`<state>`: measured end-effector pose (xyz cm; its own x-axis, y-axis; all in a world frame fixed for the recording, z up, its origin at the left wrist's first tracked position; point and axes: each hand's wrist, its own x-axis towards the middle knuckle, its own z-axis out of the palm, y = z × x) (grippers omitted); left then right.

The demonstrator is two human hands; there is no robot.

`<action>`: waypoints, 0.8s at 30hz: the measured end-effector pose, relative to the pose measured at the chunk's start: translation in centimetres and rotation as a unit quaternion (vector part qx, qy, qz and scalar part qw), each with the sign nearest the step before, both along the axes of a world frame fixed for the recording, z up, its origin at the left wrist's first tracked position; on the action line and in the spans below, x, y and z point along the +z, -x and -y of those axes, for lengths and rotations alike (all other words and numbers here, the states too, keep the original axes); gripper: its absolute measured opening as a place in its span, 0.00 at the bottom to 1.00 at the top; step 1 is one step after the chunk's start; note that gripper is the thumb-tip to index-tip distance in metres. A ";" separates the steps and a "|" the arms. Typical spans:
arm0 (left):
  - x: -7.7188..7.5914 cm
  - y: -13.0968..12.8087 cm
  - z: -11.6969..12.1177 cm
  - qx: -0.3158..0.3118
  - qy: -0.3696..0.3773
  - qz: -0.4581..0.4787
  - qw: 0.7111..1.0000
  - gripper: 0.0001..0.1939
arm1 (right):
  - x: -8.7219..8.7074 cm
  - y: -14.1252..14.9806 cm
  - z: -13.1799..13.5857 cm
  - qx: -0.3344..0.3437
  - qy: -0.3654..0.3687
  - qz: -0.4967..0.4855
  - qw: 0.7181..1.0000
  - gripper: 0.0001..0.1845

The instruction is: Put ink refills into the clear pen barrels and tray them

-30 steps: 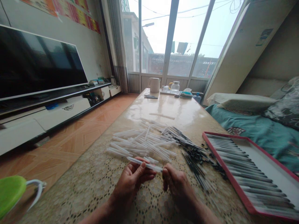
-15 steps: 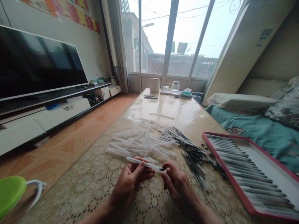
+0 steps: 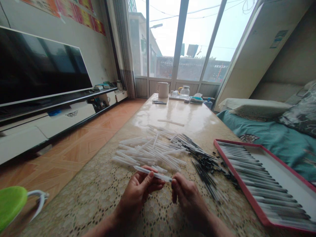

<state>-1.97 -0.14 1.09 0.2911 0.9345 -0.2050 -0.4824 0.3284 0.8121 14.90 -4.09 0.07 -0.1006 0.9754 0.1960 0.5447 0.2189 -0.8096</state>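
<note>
clear plastic tube (image 3: 153,173) lies firmly pinched in the left hand (image 3: 139,194), while the right hand (image 3: 189,197) curls at its tip, grip impossible to tell. just beyond, on a lace tablecloth (image 3: 98,200), loose clear tubes (image 3: 148,153) lie beside thin black rods (image 3: 206,168); a red-rimmed tray (image 3: 261,184) sits right, a white jug (image 3: 163,90) far off.

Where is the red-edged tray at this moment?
In the head view, the red-edged tray lies at the right edge of the table, just right of the loose black rods, with the teal bedding beyond it.
</note>
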 end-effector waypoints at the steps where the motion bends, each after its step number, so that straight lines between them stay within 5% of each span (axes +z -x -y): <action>1: 0.0 0.0 0.0 -0.003 -0.004 -0.003 1.000 0.13 | 0.1 0.0 0.0 0.007 0.005 -0.015 1.000 0.23; 5: -0.1 0.2 0.0 -0.008 -0.054 -0.033 0.998 0.11 | 0.5 -0.1 0.1 0.002 0.014 -0.050 0.999 0.24; 13: 0.4 0.8 0.2 -0.024 -0.205 -0.221 0.953 0.12 | 0.6 0.1 0.1 0.032 -0.110 0.033 0.993 0.10; 15: 0.3 1.3 0.0 0.004 -0.289 -0.312 0.905 0.13 | 0.6 -0.3 0.0 0.002 -0.112 0.026 0.993 0.11; 20: 0.1 2.1 -0.2 -0.031 -0.469 -0.513 0.718 0.11 | 0.6 -1.5 -0.4 -0.095 -0.075 -0.017 0.992 0.14; 24: -0.1 1.8 -0.1 -0.054 -0.497 -0.570 0.652 0.13 | 0.4 -1.6 -0.5 -0.104 -0.059 -0.031 0.992 0.15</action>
<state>-3.73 -0.06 0.95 0.5532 0.7581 0.3454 0.6036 -0.6505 0.4609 16.50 -3.63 0.47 0.1170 0.9437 0.3096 0.5375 0.2019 -0.8187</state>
